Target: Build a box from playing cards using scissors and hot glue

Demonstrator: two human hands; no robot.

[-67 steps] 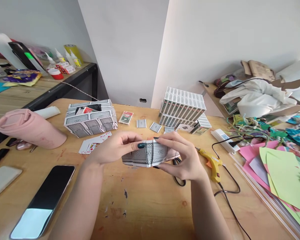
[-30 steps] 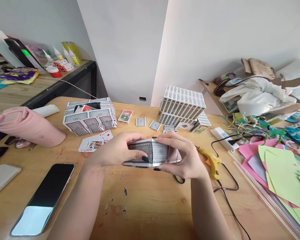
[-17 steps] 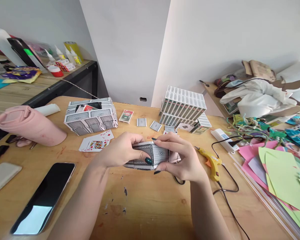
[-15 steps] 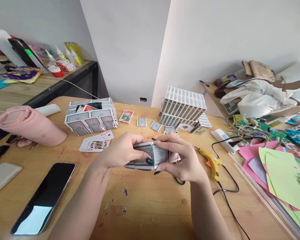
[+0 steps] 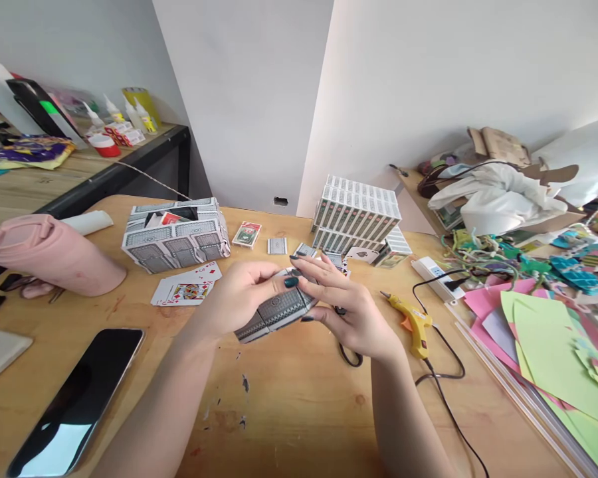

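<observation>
Between my hands, over the middle of the table, is a piece made of joined playing cards (image 5: 278,311) with grey patterned backs. My left hand (image 5: 236,295) grips its left side, thumb across the top. On its right end my right hand (image 5: 346,305) is closed, fingers over the upper edge and thumb below; the palms hide part of the piece. Beyond my left hand lie several face-up cards (image 5: 184,292). A box covered in playing cards (image 5: 177,239) stands behind them, with an opening in its top. Small card pieces (image 5: 278,245) lie past my hands.
Stacked card packs (image 5: 356,212) stand at the back, beside a boxed deck (image 5: 247,234). A yellow glue gun (image 5: 412,325) trails its cord on the right, near a power strip (image 5: 433,275) and coloured paper (image 5: 548,345). A phone (image 5: 80,401) and pink bottle (image 5: 60,255) are left.
The card piece has tilted, its right end now higher and its left end lower. My right fingers have moved left over its upper edge. The whole view has shifted slightly.
</observation>
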